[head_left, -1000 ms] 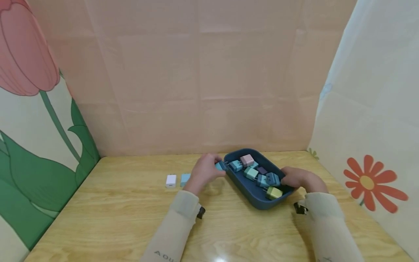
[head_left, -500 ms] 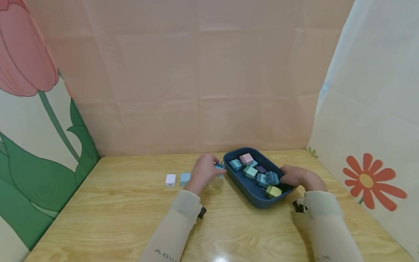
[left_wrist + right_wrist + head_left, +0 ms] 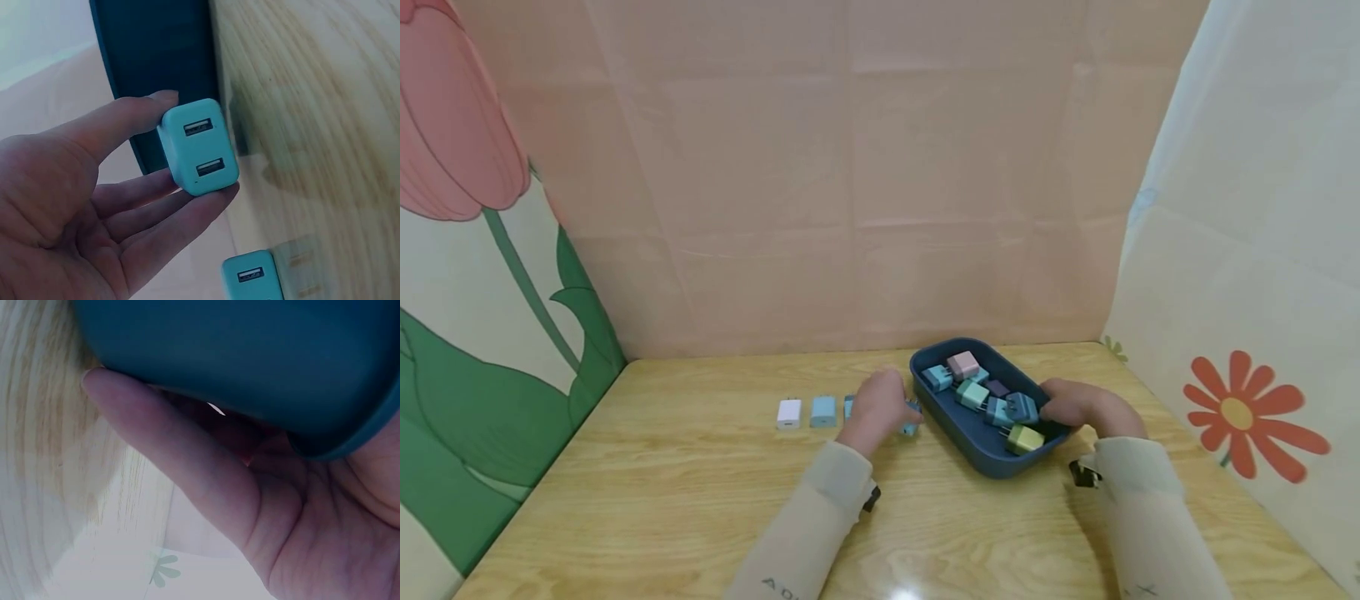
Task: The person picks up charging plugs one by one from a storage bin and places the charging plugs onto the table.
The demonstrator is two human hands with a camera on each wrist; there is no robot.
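Observation:
My left hand [image 3: 882, 408] pinches a light blue USB wall charger [image 3: 201, 147] between thumb and fingers. Its face with two USB ports shows in the left wrist view. This hand is low over the table, just left of a dark blue plastic bin [image 3: 955, 433]. Left of it stand a white charger [image 3: 789, 414] and a light blue charger [image 3: 823, 412] in a row. Another blue charger [image 3: 848, 407] is partly hidden by the hand. My right hand [image 3: 1086, 406] grips the bin's right end, thumb [image 3: 169, 437] against the outer wall.
Several chargers lie loose in the bin, among them a pink charger [image 3: 962, 365], a mint green charger [image 3: 972, 395] and a yellow-green charger [image 3: 1025, 439]. The wooden table [image 3: 662, 492] ends at a plain backdrop [image 3: 760, 208] behind and a flowered sheet [image 3: 1255, 250] at the right.
My left hand has come down and nearer with its charger, from beside the bin's upper left rim. Another blue charger now shows beside the row. The right hand keeps its grip on the bin.

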